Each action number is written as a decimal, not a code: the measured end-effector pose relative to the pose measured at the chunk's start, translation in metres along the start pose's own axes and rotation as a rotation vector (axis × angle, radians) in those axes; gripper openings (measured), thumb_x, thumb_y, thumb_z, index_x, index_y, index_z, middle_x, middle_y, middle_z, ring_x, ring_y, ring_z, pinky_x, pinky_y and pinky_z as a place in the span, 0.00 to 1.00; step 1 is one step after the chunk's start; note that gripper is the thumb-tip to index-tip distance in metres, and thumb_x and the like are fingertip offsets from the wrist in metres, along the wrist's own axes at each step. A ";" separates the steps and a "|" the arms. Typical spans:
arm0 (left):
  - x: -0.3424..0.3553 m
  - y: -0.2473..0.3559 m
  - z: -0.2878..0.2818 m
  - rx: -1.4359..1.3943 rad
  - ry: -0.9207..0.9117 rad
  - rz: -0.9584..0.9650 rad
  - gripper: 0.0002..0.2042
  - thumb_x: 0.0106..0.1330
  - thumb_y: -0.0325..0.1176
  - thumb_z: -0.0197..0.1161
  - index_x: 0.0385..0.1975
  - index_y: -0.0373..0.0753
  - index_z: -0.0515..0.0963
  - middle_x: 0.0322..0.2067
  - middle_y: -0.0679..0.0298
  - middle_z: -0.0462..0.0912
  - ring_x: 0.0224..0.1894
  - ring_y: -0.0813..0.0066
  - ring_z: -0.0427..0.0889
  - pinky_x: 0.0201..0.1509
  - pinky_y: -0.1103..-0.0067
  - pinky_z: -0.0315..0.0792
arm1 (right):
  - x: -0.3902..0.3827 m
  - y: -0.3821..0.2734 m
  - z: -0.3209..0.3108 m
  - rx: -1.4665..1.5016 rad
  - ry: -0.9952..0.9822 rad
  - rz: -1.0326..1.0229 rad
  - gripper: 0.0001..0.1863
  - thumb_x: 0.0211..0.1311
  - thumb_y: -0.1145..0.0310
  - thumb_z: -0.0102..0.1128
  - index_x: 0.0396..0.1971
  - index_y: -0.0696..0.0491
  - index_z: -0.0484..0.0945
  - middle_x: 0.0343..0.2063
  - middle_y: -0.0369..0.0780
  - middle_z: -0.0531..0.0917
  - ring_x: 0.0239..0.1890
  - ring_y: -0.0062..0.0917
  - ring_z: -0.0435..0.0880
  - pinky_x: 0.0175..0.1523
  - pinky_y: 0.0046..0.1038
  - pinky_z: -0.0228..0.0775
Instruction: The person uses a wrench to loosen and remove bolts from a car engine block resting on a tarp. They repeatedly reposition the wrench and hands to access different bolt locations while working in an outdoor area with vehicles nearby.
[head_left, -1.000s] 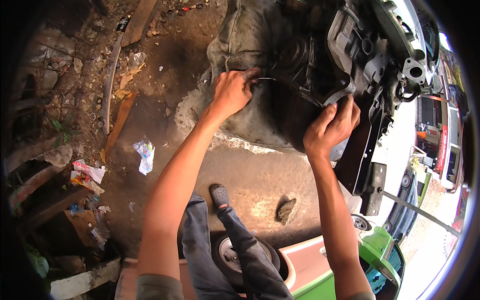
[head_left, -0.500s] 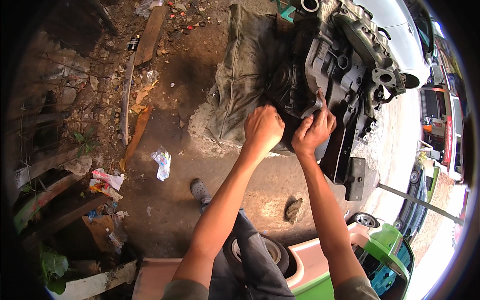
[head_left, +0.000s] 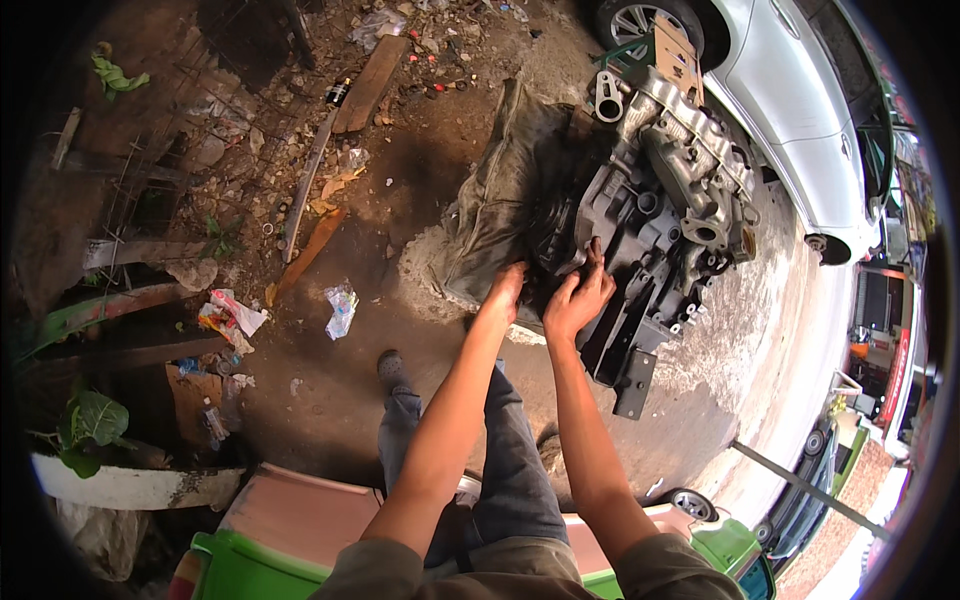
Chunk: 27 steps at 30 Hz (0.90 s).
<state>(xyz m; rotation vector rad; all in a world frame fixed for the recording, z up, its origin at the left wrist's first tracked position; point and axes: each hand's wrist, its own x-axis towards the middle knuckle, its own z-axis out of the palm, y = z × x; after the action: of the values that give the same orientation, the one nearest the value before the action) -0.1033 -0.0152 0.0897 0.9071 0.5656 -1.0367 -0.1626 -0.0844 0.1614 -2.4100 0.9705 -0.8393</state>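
Observation:
A dirty engine [head_left: 622, 215], dark grey with a silvery manifold [head_left: 675, 165] on its far right side, lies on a crumpled, oil-stained cloth [head_left: 490, 210]. At its near left corner, my left hand [head_left: 507, 290] is closed; whatever its fingers grip is hidden in the shadow by the black parts. Just to the right, my right hand [head_left: 580, 300] grips the near edge of the engine's grey housing. Its index finger stretches up over the metal, while the other fingers curl around the edge.
Beyond the engine stands a silver car [head_left: 790, 90]. Wooden planks [head_left: 370, 85], rubble and litter lie to the left. A crumpled plastic wrapper [head_left: 341, 310] is on the ground. Behind my legs is a pink and green vehicle body [head_left: 300, 510].
My view has shifted, so the engine appears lower and more of the silver car shows. My left hand has turned at the wrist. The right hand keeps its grip on the engine housing.

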 end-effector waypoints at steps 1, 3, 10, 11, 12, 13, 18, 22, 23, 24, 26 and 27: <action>0.001 -0.004 0.003 0.018 0.028 0.001 0.22 0.71 0.36 0.53 0.64 0.45 0.71 0.46 0.61 0.83 0.43 0.69 0.81 0.49 0.74 0.74 | 0.002 -0.004 -0.009 0.038 -0.058 0.062 0.23 0.57 0.77 0.48 0.55 0.59 0.77 0.62 0.39 0.78 0.59 0.40 0.73 0.68 0.37 0.57; 0.005 -0.015 0.010 0.070 0.122 0.079 0.21 0.74 0.38 0.50 0.63 0.38 0.72 0.57 0.56 0.79 0.55 0.63 0.77 0.60 0.72 0.68 | 0.011 -0.013 -0.026 0.121 -0.182 0.221 0.23 0.58 0.77 0.48 0.56 0.58 0.76 0.61 0.40 0.78 0.59 0.40 0.73 0.67 0.37 0.60; 0.021 -0.071 0.032 0.531 0.483 0.550 0.20 0.75 0.35 0.46 0.62 0.35 0.71 0.59 0.40 0.73 0.61 0.37 0.69 0.66 0.57 0.63 | 0.084 -0.022 -0.055 0.149 -0.503 0.011 0.17 0.63 0.74 0.51 0.51 0.60 0.79 0.49 0.51 0.83 0.53 0.41 0.82 0.61 0.35 0.69; 0.023 -0.073 0.031 0.532 0.481 0.623 0.20 0.74 0.34 0.46 0.62 0.35 0.71 0.58 0.39 0.74 0.60 0.37 0.71 0.65 0.56 0.64 | 0.094 -0.020 -0.051 0.076 -0.533 -0.079 0.17 0.63 0.73 0.52 0.51 0.60 0.79 0.49 0.52 0.82 0.53 0.43 0.81 0.61 0.35 0.69; 0.024 -0.073 0.029 0.537 0.477 0.629 0.20 0.73 0.33 0.46 0.62 0.36 0.71 0.57 0.39 0.75 0.58 0.36 0.72 0.64 0.56 0.65 | 0.109 -0.017 -0.049 0.079 -0.643 -0.228 0.19 0.62 0.70 0.55 0.51 0.61 0.79 0.49 0.52 0.82 0.56 0.46 0.78 0.64 0.36 0.67; 0.025 -0.071 0.027 0.538 0.462 0.644 0.21 0.72 0.32 0.46 0.62 0.36 0.71 0.55 0.38 0.76 0.56 0.36 0.74 0.63 0.56 0.66 | 0.120 -0.016 -0.041 -0.009 -0.672 -0.336 0.19 0.61 0.69 0.57 0.51 0.61 0.79 0.50 0.51 0.81 0.56 0.46 0.78 0.65 0.37 0.65; 0.030 -0.042 0.012 0.836 0.330 0.360 0.17 0.61 0.31 0.54 0.46 0.27 0.78 0.48 0.34 0.79 0.55 0.40 0.78 0.54 0.61 0.72 | 0.166 -0.007 -0.017 -0.233 -0.811 -0.856 0.22 0.60 0.61 0.60 0.51 0.57 0.80 0.54 0.44 0.81 0.61 0.36 0.76 0.70 0.38 0.60; 0.035 -0.032 0.011 0.765 0.341 0.369 0.18 0.58 0.30 0.56 0.46 0.26 0.77 0.47 0.35 0.80 0.54 0.40 0.78 0.53 0.62 0.73 | 0.173 -0.005 -0.012 -0.313 -0.886 -0.969 0.20 0.58 0.61 0.60 0.47 0.55 0.83 0.47 0.43 0.85 0.56 0.34 0.79 0.69 0.39 0.60; 0.035 -0.032 0.012 0.701 0.365 0.376 0.18 0.59 0.30 0.56 0.46 0.26 0.77 0.46 0.35 0.80 0.53 0.39 0.79 0.53 0.62 0.73 | 0.176 -0.008 -0.010 -0.343 -0.915 -0.965 0.19 0.58 0.61 0.60 0.46 0.55 0.84 0.44 0.43 0.86 0.54 0.34 0.80 0.69 0.39 0.61; 0.034 -0.033 0.013 0.637 0.388 0.385 0.17 0.59 0.30 0.56 0.46 0.26 0.77 0.45 0.36 0.81 0.52 0.39 0.79 0.52 0.61 0.73 | 0.179 -0.011 -0.006 -0.382 -0.905 -1.047 0.17 0.58 0.61 0.60 0.44 0.53 0.85 0.38 0.43 0.88 0.50 0.34 0.82 0.67 0.40 0.63; 0.032 -0.034 0.017 0.507 0.430 0.378 0.17 0.60 0.31 0.55 0.46 0.26 0.77 0.44 0.37 0.82 0.51 0.39 0.80 0.51 0.61 0.73 | 0.186 -0.017 0.008 -0.405 -1.004 -1.011 0.17 0.59 0.60 0.60 0.44 0.51 0.85 0.38 0.42 0.88 0.49 0.35 0.83 0.67 0.40 0.63; 0.032 -0.034 0.019 0.468 0.430 0.379 0.17 0.61 0.30 0.55 0.46 0.26 0.77 0.44 0.37 0.82 0.51 0.40 0.80 0.51 0.61 0.73 | 0.191 -0.019 0.015 -0.382 -1.023 -1.028 0.16 0.59 0.59 0.60 0.44 0.50 0.85 0.37 0.42 0.88 0.48 0.35 0.83 0.67 0.39 0.64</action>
<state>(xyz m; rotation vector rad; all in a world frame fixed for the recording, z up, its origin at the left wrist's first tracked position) -0.1212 -0.0538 0.0630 1.6065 0.4823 -0.6334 -0.0335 -0.2077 0.2329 -3.0082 -0.5945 0.4547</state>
